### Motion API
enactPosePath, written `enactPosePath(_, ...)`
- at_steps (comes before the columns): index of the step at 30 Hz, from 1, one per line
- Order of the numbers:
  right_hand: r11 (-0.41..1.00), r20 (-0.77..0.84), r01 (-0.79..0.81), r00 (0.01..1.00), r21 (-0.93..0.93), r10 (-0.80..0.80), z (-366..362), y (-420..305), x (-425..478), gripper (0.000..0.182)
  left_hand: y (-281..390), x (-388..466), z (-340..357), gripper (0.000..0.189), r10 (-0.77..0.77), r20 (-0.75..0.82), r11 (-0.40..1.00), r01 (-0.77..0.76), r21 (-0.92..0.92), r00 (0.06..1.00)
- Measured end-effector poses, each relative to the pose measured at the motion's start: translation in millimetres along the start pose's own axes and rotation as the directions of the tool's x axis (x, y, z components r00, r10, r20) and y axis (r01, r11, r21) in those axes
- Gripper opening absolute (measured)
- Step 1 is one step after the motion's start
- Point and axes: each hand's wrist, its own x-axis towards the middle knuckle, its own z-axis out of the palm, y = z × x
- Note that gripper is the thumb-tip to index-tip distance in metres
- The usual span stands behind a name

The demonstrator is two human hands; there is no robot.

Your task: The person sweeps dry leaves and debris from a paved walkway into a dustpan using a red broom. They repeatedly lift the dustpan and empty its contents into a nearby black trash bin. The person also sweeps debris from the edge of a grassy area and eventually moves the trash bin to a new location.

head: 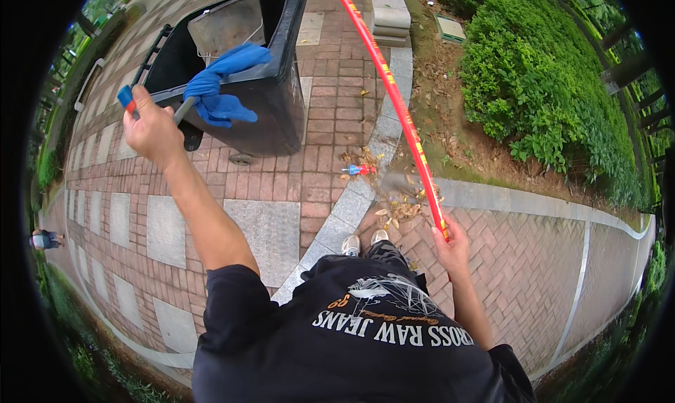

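Observation:
My left hand (154, 130) is raised beside the bin, closed on a grey stick (184, 111) with a blue-and-red end. A blue cloth (213, 89) is knotted around this stick and hangs in front of the bin's rim. In my right hand (453, 245) is a long red pole (403, 113) with yellow print, gripped near its lower visible end. The pole's other end runs out at the top of the picture. Ahead stands a black wheeled bin (263, 118), its mouth uncovered. A grey-brown panel (227, 28) with a thin wire shows within its mouth.
A small red-and-blue plastic bottle (360, 170) lies by dry leaves (403, 210) on the stone kerb (337, 226). Between them is a blurred grey patch. Shrubs (527, 86) grow at right, near a stone bench end (390, 12). Another person (46, 239) is far left.

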Motion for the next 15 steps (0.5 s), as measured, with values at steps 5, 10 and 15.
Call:
enactPosePath(5,0.987,0.031,0.157,0.987,0.034,-0.158,-30,59,52,0.04,32,19,-36,0.029,0.105,-0.038,0.991,-0.108,-0.084,0.994)
enactPosePath(10,0.952,-0.009,-0.002,1.0,-0.306,-0.001,-37,72,144,0.043,54,37,-100,0.032,0.05,-0.113,0.965,-0.077,-0.252,0.992)
enactPosePath(15,0.816,0.001,0.048,0.998,-0.576,-0.058,-19,111,244,0.033,108,18,-225,0.034,0.244,-0.135,0.969,-0.248,-0.017,0.96)
